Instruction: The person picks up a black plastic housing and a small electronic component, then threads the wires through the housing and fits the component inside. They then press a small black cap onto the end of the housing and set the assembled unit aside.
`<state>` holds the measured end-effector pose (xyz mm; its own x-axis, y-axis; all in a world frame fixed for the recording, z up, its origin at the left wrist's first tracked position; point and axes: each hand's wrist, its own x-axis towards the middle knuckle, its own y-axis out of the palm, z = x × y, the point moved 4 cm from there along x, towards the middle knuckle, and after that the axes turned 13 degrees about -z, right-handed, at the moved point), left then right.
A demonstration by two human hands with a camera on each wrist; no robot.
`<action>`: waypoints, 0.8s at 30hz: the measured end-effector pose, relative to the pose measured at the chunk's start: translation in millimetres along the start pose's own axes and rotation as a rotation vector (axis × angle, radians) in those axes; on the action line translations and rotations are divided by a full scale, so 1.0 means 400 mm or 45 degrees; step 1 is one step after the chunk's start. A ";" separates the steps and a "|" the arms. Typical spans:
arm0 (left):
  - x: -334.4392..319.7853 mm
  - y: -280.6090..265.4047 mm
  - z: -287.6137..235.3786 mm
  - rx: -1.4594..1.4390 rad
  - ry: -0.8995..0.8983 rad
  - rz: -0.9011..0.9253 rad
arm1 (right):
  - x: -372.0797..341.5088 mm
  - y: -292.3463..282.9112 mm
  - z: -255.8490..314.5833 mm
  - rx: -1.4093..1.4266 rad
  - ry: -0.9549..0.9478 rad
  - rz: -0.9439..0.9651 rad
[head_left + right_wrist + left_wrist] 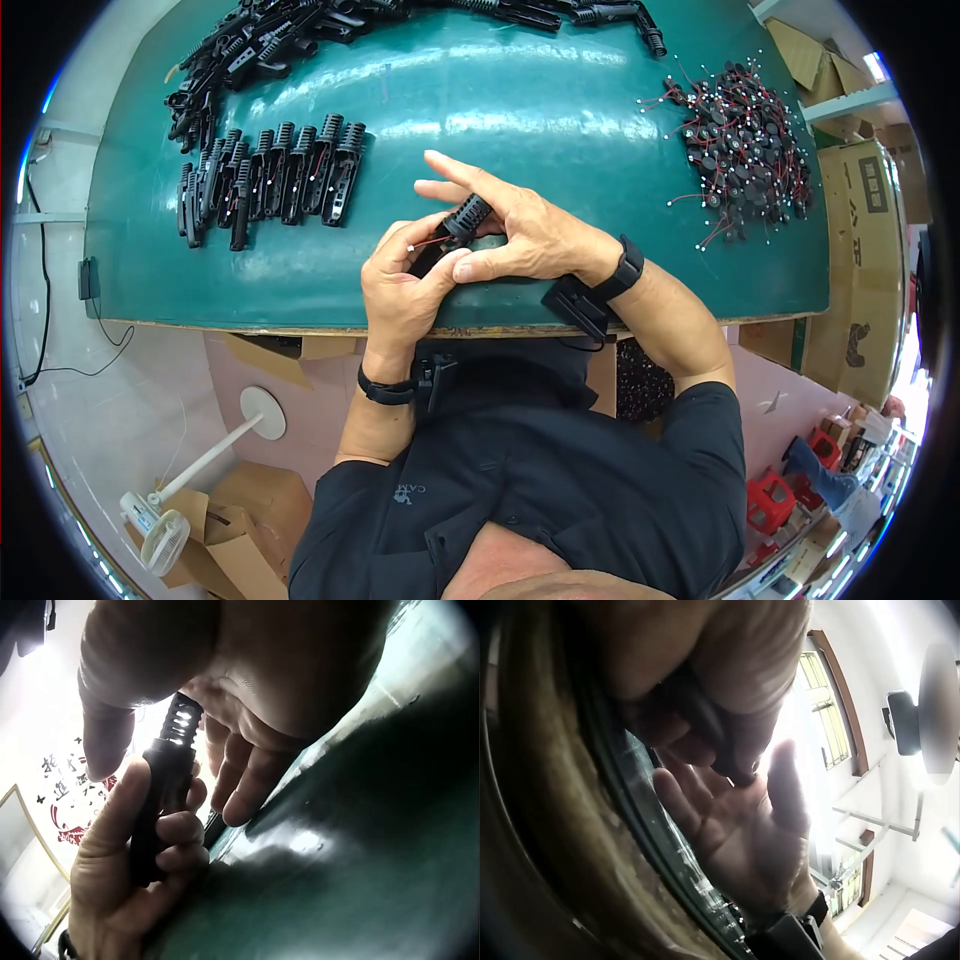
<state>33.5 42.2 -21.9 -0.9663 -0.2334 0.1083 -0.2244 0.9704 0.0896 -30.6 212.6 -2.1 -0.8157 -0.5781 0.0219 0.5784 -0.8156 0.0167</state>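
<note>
My left hand (398, 292) grips a black plastic toy-gun part (467, 217) with a ribbed, slotted barrel end, held over the table's near edge. Its fingers curl round the body in the right wrist view, with the thumb along one side of the part (166, 776). A red wire with a white plug (425, 243) sticks out beside the left fingers. Against the ribbed end lies the palm of my right hand (540, 235), its fingers extended past the part and its thumb near the left thumb. In the left wrist view the left hand mostly hides the part.
On the green table (520, 110), a row of black slotted shells (290, 175) lies at the left. Black toy-gun bodies (260, 45) are piled along the back left. A heap of small round black parts with red wires (750, 150) lies at the right, near cardboard boxes (865, 260).
</note>
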 end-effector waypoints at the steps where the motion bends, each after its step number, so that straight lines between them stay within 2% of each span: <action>1: 0.000 -0.002 0.000 -0.012 -0.006 -0.003 | 0.002 0.000 0.000 -0.002 -0.003 0.006; 7: -0.001 -0.001 -0.015 -0.091 -0.073 0.014 | 0.001 -0.006 0.005 0.009 -0.087 -0.007; 10: -0.005 -0.015 0.009 -0.175 -0.212 0.024 | -0.001 0.013 0.004 0.087 -0.021 0.015; 14: -0.005 -0.024 0.016 -0.223 -0.210 0.049 | 0.003 0.018 -0.005 0.204 0.054 0.064; 19: -0.003 -0.016 0.010 -0.257 -0.260 0.111 | -0.002 -0.002 0.007 0.183 0.025 0.021; 24: -0.003 -0.012 0.011 -0.259 -0.243 0.145 | -0.004 -0.002 0.003 -0.021 -0.096 0.013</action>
<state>35.4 38.1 -26.7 -0.9943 -0.0896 -0.0572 -0.1023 0.9527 0.2862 -29.9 214.3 -1.0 -0.8067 -0.5830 0.0971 0.5857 -0.8105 -0.0004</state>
